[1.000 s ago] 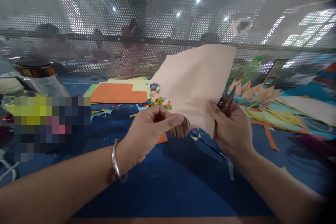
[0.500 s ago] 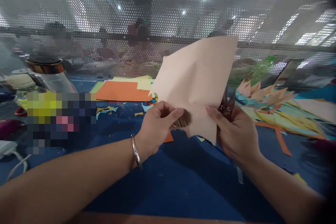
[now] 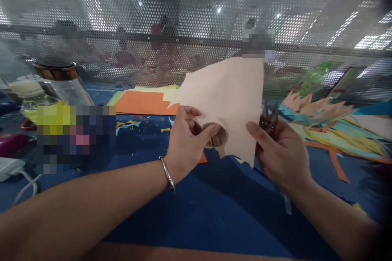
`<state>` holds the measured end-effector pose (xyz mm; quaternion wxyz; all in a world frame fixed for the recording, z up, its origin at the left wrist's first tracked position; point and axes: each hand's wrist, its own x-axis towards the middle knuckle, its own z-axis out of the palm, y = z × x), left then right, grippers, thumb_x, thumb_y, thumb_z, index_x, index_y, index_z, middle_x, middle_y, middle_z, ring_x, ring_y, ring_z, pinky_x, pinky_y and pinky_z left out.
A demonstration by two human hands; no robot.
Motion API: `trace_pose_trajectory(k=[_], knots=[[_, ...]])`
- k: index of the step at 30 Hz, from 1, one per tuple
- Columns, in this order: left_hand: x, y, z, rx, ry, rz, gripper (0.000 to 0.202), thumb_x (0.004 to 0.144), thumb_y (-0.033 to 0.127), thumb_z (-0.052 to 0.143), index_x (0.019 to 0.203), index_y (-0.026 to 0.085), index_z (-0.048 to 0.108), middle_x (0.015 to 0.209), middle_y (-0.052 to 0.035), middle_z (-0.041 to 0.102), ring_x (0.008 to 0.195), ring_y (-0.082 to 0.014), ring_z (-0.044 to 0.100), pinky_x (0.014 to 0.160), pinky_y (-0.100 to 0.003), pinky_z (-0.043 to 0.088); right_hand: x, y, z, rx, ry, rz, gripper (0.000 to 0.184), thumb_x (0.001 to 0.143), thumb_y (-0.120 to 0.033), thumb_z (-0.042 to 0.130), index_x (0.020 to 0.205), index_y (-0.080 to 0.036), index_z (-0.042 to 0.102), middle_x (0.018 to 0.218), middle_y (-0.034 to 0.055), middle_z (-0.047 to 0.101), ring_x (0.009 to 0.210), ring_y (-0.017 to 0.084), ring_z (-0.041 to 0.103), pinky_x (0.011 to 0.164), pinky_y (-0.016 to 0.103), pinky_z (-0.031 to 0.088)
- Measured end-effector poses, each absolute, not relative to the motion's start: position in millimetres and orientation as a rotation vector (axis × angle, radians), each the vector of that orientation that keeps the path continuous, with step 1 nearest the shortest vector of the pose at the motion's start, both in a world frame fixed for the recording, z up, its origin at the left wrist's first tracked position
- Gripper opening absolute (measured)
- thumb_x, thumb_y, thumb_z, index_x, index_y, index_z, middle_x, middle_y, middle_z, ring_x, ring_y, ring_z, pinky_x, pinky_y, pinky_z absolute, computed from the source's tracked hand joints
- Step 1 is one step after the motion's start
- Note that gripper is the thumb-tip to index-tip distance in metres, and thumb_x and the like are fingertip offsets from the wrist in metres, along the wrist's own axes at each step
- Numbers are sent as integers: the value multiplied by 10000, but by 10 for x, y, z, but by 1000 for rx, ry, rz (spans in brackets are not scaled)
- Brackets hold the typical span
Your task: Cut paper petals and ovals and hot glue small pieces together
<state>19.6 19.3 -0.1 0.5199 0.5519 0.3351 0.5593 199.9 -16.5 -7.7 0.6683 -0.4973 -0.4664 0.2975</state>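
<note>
A pale pink sheet of paper [image 3: 220, 94] stands up between my two hands, its lower edge cut into a jagged, curved outline. My left hand [image 3: 188, 140], with a silver bangle on the wrist, is closed at the sheet's lower left, thumb in front. Beside that thumb shows a brown, rounded, ribbed-looking piece [image 3: 218, 135]; I cannot make out what it is. My right hand [image 3: 283, 153] pinches the sheet's right edge, thumb on the near face. Dark brown points [image 3: 270, 119] with shiny dots stick up by its fingers, partly hidden by the hand and sheet.
Orange and yellow paper sheets [image 3: 141, 103] lie at the back. Spiky pink and blue paper pieces [image 3: 318, 106] and colored strips spread to the right. On the left stand a bottle [image 3: 27, 89] and a clear jar [image 3: 61, 75]. A perforated metal screen [image 3: 147, 61] rises behind the blue table.
The sheet's top has dropped, and its right edge now stands more upright. My left fingers have lifted slightly. Both hands have shifted a little to the right in view.
</note>
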Motion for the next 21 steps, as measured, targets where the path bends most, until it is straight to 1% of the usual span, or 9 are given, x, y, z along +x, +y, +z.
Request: trace_pose_trajectory(k=[3,6,8,11,12,14,17,19,21], knots=[[199,170,8,1360,825,1398,470,737,347,814,1011,254,443,589,89,480,527,-103,496,505,-236,430,1960,-188,-57,-1149,-1187,579,296,750,-434,824,982,-273,736,945,22,766,869,247,717,697,354,587],[211,143,4,1394,822,1412,455,748,321,803,996,251,428,599,87,494,528,-105,508,498,-228,420,1918,-213,-39,-1201,-1333,559,262,771,-425,811,950,-242,758,894,47,782,817,261,727,706,384,590],[214,128,1,1400,805,1418,450,750,315,802,985,249,423,590,88,489,518,-106,504,483,-224,409,1895,-221,-36,-1198,-1366,593,229,777,-416,810,923,-245,765,856,47,785,796,261,734,706,389,598],[213,112,0,1398,772,1432,439,755,314,798,972,247,422,590,87,483,507,-101,494,467,-220,398,1861,-223,-38,-1131,-1294,709,265,751,-405,833,963,-259,766,896,44,789,794,249,745,727,385,614],[212,108,1,1403,765,1436,435,759,314,796,972,247,423,602,82,493,513,-100,500,469,-220,402,1848,-224,-36,-1115,-1264,752,286,736,-407,842,966,-255,765,897,46,788,770,243,744,709,380,617],[209,106,0,1419,758,1445,433,762,310,796,979,249,426,620,76,509,531,-103,516,477,-222,410,1819,-229,-29,-1112,-1224,815,297,707,-413,856,931,-241,762,836,45,777,673,223,723,607,353,606],[209,111,-9,1438,759,1433,424,772,297,787,992,253,428,614,78,499,541,-108,527,490,-229,418,1783,-241,-15,-1142,-1189,845,291,678,-414,869,882,-240,754,728,35,743,554,196,671,454,304,529],[212,116,-18,1448,766,1429,410,776,287,781,990,253,433,629,72,502,553,-109,534,504,-232,430,1769,-246,-10,-1145,-1170,863,297,667,-410,875,882,-247,751,725,34,735,546,191,661,429,293,501],[215,114,-24,1461,773,1433,408,768,278,783,986,253,439,650,67,513,566,-107,535,509,-228,435,1767,-248,-12,-1132,-1143,873,327,641,-403,891,890,-248,748,751,30,738,577,191,670,455,290,511]])
